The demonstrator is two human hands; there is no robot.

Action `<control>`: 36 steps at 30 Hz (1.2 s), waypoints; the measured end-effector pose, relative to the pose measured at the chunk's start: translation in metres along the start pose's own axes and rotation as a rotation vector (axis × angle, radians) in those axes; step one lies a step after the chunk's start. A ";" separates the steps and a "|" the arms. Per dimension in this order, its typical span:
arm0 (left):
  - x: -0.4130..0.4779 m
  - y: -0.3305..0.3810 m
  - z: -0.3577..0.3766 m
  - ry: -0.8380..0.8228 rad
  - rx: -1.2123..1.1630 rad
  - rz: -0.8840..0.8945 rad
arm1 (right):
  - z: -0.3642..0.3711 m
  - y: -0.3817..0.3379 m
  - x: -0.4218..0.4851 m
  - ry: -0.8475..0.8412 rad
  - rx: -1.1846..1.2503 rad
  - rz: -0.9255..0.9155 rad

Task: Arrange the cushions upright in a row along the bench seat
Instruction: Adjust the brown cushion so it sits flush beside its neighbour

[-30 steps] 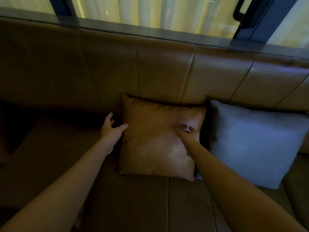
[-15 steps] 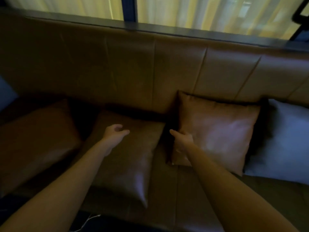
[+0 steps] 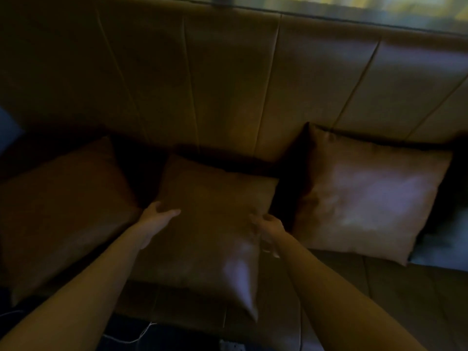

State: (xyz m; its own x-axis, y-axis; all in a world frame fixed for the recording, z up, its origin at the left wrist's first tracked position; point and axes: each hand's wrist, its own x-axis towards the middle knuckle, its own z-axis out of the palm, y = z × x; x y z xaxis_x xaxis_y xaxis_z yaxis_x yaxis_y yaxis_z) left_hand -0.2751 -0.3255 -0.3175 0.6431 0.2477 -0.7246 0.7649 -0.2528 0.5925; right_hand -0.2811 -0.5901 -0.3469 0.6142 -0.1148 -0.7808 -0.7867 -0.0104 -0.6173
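A brown leather cushion (image 3: 207,231) lies flat in the middle of the bench seat (image 3: 395,287). My left hand (image 3: 158,217) rests on its left edge with the thumb over the top. My right hand (image 3: 267,228) pinches its right edge. To the right, a tan cushion (image 3: 367,196) leans upright against the backrest (image 3: 228,84). A grey cushion (image 3: 440,247) shows partly at the far right. Another brown cushion (image 3: 60,211) lies slumped at the left.
A window ledge (image 3: 354,19) runs along the top of the backrest. A white cable (image 3: 134,336) lies on the dark floor below the seat's front edge. A bluish shape (image 3: 7,130) sits at the far left edge.
My view has swung left and down. Both hands left the tan cushion and closed in on the flat middle cushion, one on each side.
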 end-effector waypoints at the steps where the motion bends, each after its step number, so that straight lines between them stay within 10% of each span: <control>1: 0.003 0.000 -0.001 -0.008 -0.003 -0.003 | 0.000 0.001 0.002 -0.002 -0.002 0.012; 23: 0.101 0.012 -0.038 -0.225 0.252 -0.240 | 0.035 0.040 0.052 0.182 0.146 0.029; 36: 0.069 0.052 -0.031 -0.280 0.010 -0.002 | 0.002 -0.010 0.016 0.256 0.159 -0.167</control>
State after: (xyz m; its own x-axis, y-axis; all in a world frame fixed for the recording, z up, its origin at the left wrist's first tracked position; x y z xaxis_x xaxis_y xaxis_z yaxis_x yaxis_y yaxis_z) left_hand -0.1896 -0.2922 -0.3261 0.6054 -0.0190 -0.7957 0.7649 -0.2626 0.5882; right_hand -0.2636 -0.5898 -0.3536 0.6825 -0.3704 -0.6301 -0.6443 0.1022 -0.7579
